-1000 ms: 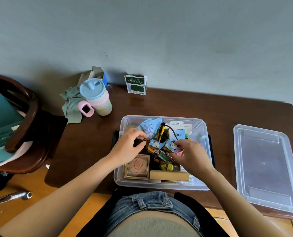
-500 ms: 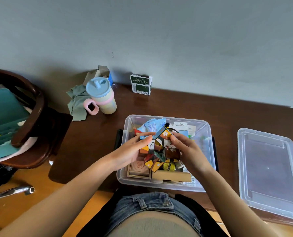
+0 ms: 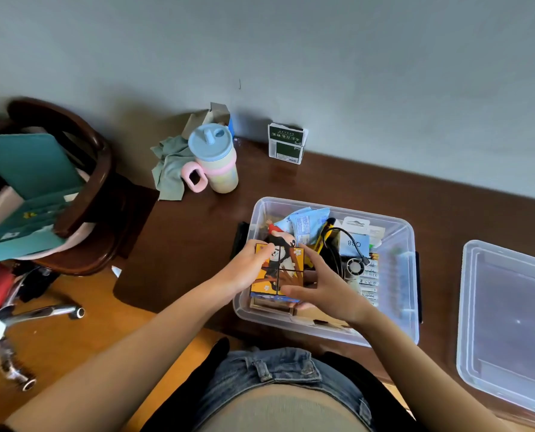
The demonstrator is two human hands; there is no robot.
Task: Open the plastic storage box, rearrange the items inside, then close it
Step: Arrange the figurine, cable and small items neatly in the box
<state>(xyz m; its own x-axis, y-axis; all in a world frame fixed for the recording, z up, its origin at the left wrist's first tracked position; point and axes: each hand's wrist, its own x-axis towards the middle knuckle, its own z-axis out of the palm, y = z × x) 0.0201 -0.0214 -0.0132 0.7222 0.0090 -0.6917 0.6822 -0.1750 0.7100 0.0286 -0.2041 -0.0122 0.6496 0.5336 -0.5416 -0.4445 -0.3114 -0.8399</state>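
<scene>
Denim at the bottom of the view marks the person's lap, pressed close to the near edge of the surface (image 3: 197,238), a dark wooden one. Just beyond it, both hands are inside the clear plastic storage box (image 3: 397,310), which stands open near that edge: the left hand (image 3: 244,272) presses against the left side of a picture-block cube (image 3: 278,271) and the right hand (image 3: 322,285) curls round its right and near sides, thumb across the bottom face, so the cube is squeezed between them above the box's other contents. A second ago the blocks lay loose and scattered among the items; half a second ago they were being gathered at odd angles; now they form one neat square showing a panda. The cube looks to be made of separate blocks, so if either hand eases off, it could buckle and spill back into the clutter. Behind the hands lie blue packets (image 3: 306,222), a black cable (image 3: 350,244) and a small fan. The lid (image 3: 509,322) rests well apart by the right edge. Toward the far edge stand a pastel cup (image 3: 216,160), a grey-green cloth (image 3: 169,169) and a green carton (image 3: 286,145).
</scene>
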